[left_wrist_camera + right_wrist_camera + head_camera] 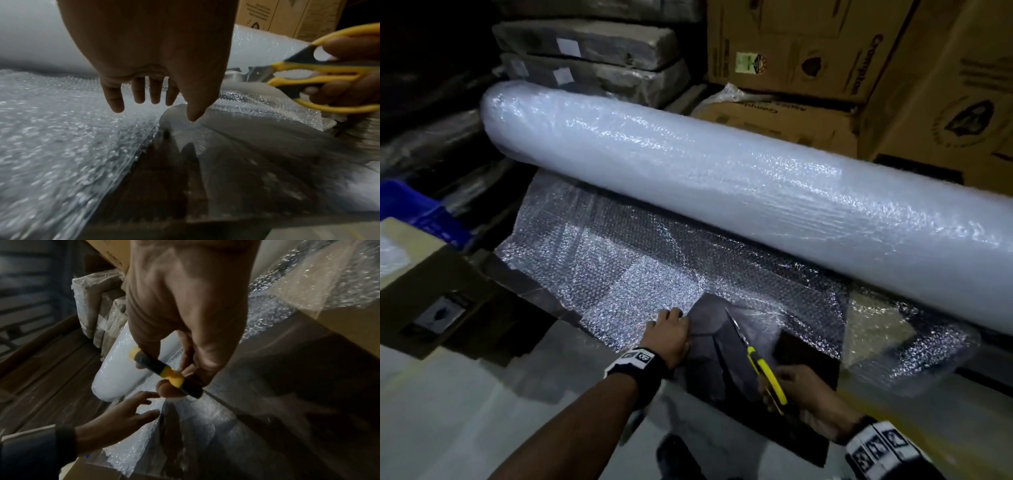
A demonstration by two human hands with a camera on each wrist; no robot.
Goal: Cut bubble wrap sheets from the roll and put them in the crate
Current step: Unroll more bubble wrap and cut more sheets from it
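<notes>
The right hand (803,394) grips yellow-handled steel scissors (760,365), blades partway through the unrolled clear bubble wrap sheet (619,274). The left hand (671,330), fingers spread, presses the sheet's left portion flat. The cut appears unfinished; the blue plastic crate (410,209), far left, awaits sheets.

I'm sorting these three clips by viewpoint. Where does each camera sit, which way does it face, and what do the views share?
Head: worn on the head, looking forward and down at the bubble wrap roll and unrolled sheet; both forearms, left hand and right hand show.
Left wrist: looks along the left hand, fingers extended over the sheet.
Right wrist: looks down the right hand, its grip on the scissors.
Shared: both wrist views show the yellow-handled scissors; each also catches the other hand.
</notes>
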